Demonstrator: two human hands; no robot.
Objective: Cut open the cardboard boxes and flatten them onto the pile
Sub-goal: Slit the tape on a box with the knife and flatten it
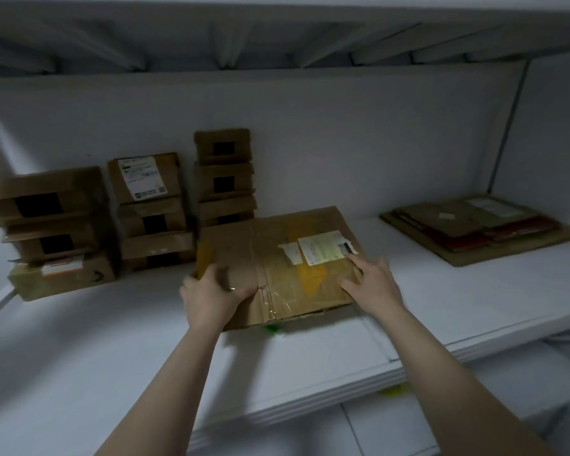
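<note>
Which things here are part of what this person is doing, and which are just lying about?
Job: taped box, gripped by the left hand, pressed by the right hand; stacked boxes behind; flattened pile at right.
Lying about: green thing under the box's near edge, unclear what; yellow thing below the shelf.

From my station I saw only the person's two arms, the left forearm [165, 390] and the right forearm [458, 383], both bare along all their visible length, each ending in a bare, slim-fingered hand, the left hand [211, 291] and the right hand [372, 281].
</note>
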